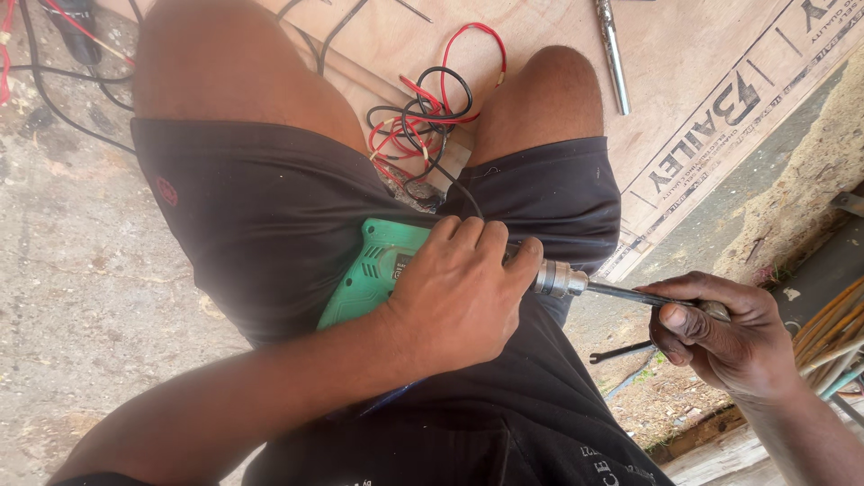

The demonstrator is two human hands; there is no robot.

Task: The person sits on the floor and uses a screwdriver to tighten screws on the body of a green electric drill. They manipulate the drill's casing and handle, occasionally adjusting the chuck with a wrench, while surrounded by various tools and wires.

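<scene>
While the green drill lies across the lap on the dark shorts, its long axis runs nearly level from left to right, body toward the left thigh, metal chuck poking out past the right one. Left hand is right on top of it, fingers wrapped over the rear of the body and closed firmly around it, pinning it against the leg. Out at the nose, a thin dark rod sticks out of the chuck on that same line and runs straight into the right hand, which is curled around the rod's far end, thumb pressed along the top. So both hands sit on one axis: left on the body, right at the tip, chuck bare between them. Whether the rod is seated tight in the chuck, I cannot tell. Between the knees lies a tangle of red and black wires on a plywood sheet, with a steel rod further up the board and a small spanner on the ground just below the right hand.
</scene>
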